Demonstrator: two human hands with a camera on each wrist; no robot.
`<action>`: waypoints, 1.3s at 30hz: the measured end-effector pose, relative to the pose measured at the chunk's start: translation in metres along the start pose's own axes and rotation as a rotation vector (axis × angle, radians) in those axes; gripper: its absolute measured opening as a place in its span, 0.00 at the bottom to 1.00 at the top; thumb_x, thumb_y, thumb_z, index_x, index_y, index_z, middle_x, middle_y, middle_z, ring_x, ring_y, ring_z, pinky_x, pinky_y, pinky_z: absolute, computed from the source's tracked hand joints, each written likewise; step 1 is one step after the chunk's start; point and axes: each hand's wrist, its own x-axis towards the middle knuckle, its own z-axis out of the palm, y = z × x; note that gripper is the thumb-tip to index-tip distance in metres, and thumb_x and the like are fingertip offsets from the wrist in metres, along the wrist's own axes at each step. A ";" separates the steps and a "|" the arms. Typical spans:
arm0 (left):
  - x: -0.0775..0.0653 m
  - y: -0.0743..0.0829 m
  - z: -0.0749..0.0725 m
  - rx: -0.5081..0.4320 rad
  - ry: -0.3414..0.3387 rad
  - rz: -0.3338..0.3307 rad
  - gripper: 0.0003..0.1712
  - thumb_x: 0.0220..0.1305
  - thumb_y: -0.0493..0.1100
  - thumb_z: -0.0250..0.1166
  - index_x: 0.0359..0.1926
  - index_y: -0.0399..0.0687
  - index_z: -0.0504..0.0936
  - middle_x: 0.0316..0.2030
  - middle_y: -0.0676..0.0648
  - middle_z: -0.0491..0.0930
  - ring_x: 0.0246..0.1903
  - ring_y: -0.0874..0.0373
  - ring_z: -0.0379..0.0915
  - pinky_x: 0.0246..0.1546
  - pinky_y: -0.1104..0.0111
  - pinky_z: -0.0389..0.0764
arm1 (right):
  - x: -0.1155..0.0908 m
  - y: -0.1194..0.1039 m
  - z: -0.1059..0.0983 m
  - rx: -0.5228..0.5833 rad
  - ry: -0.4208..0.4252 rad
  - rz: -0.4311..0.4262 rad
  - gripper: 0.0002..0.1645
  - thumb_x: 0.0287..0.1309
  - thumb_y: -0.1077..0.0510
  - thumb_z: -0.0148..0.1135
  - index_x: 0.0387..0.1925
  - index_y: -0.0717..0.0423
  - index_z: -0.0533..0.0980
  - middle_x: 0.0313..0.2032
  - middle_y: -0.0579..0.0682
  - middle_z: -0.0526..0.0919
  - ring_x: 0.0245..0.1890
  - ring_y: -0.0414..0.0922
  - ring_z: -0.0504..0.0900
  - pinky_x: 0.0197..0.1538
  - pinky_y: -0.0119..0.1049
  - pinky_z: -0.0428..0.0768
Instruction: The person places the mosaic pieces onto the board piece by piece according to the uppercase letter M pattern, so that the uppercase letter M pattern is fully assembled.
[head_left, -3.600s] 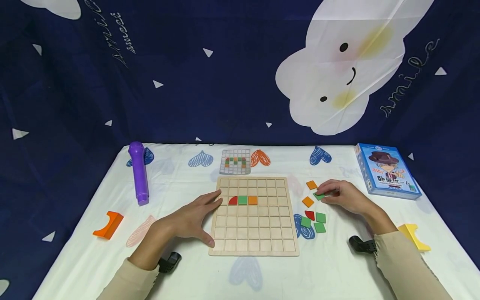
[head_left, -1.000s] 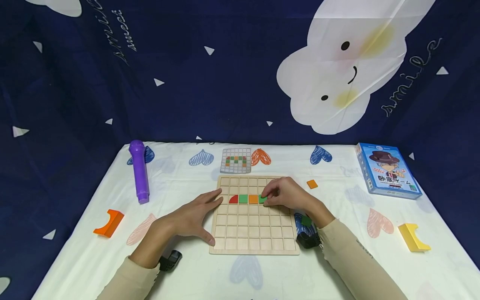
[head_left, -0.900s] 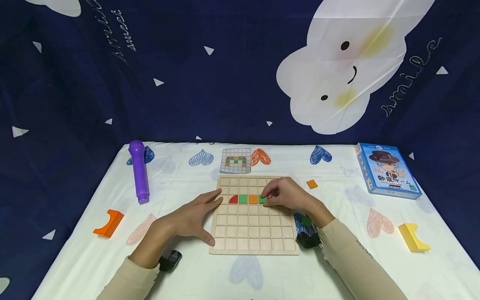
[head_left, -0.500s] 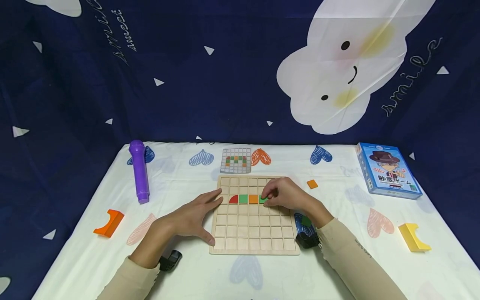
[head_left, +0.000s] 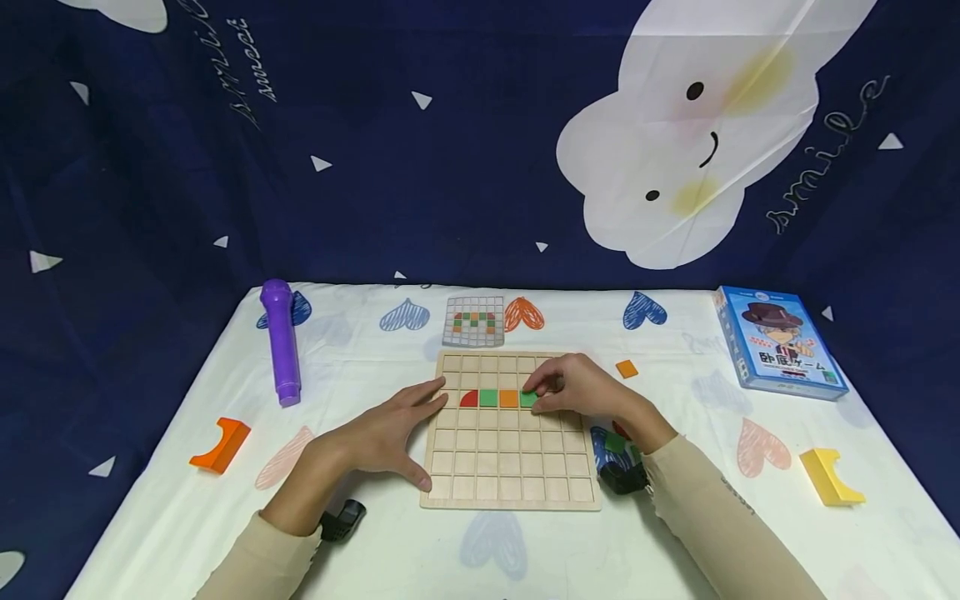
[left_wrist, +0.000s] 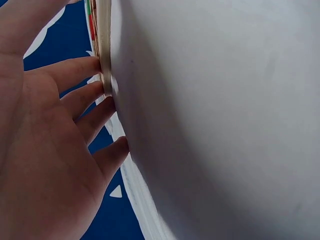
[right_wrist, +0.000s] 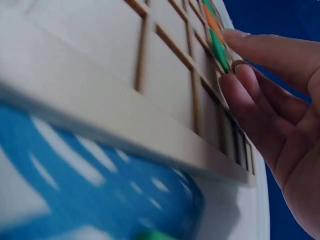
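Note:
A wooden grid board [head_left: 510, 508] lies mid-table. One of its rows holds a red quarter-round tile [head_left: 469, 398], a green square tile [head_left: 488, 398] and an orange square tile [head_left: 509, 398]. At the right end of this row my right hand [head_left: 577, 387] pinches another green square tile [head_left: 528, 401] between thumb and fingertips, at its cell; the right wrist view shows this green tile [right_wrist: 218, 50] beside the orange one. My left hand [head_left: 386, 433] rests with spread fingers along the board's left edge; in the left wrist view its fingertips [left_wrist: 102, 87] touch that edge.
Behind the board lies a pattern card [head_left: 474, 321]. A loose orange tile [head_left: 627, 368] and a green tile [head_left: 615, 442] lie right of it, partly behind my forearm. Around them are a purple toy microphone [head_left: 282, 346], an orange block [head_left: 222, 446], a yellow block [head_left: 831, 477] and a blue box [head_left: 780, 342].
My right hand has carried the green tile from the loose pile leftward onto the board. Over the last half second its fingers have spread slightly, showing more of the tile. My left hand stays put.

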 end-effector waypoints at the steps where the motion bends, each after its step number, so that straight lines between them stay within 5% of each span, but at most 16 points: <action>1: 0.000 0.000 0.000 0.002 -0.001 -0.001 0.72 0.36 0.63 0.84 0.78 0.41 0.59 0.83 0.46 0.45 0.81 0.43 0.45 0.76 0.45 0.62 | -0.001 0.000 -0.003 0.016 -0.002 0.007 0.13 0.54 0.57 0.77 0.42 0.49 0.87 0.39 0.46 0.88 0.37 0.38 0.81 0.44 0.28 0.81; 12: 0.000 0.000 0.000 0.000 0.003 -0.002 0.72 0.36 0.63 0.84 0.78 0.41 0.59 0.83 0.45 0.46 0.81 0.42 0.45 0.76 0.44 0.62 | -0.024 0.004 -0.039 -0.001 0.030 -0.019 0.22 0.56 0.56 0.75 0.53 0.54 0.84 0.50 0.53 0.89 0.46 0.51 0.83 0.49 0.37 0.86; 20: 0.000 0.000 -0.001 0.005 0.005 0.013 0.72 0.36 0.64 0.84 0.78 0.40 0.59 0.83 0.44 0.46 0.81 0.41 0.46 0.76 0.44 0.62 | -0.053 0.019 -0.046 0.023 0.018 0.081 0.22 0.57 0.57 0.74 0.54 0.51 0.84 0.47 0.54 0.87 0.33 0.44 0.83 0.32 0.34 0.84; 29: -0.001 0.000 -0.001 0.009 0.016 0.038 0.72 0.36 0.65 0.84 0.77 0.38 0.60 0.82 0.41 0.47 0.80 0.39 0.47 0.75 0.43 0.62 | -0.084 0.039 -0.050 0.023 0.026 0.082 0.20 0.58 0.57 0.74 0.53 0.51 0.84 0.49 0.50 0.90 0.43 0.39 0.84 0.45 0.29 0.84; 39: -0.001 0.001 -0.001 -0.002 0.006 0.021 0.71 0.37 0.62 0.84 0.77 0.38 0.60 0.82 0.42 0.46 0.81 0.40 0.46 0.76 0.44 0.62 | -0.105 0.053 -0.051 0.051 0.000 0.056 0.19 0.59 0.57 0.72 0.53 0.52 0.84 0.48 0.49 0.91 0.47 0.36 0.86 0.44 0.29 0.83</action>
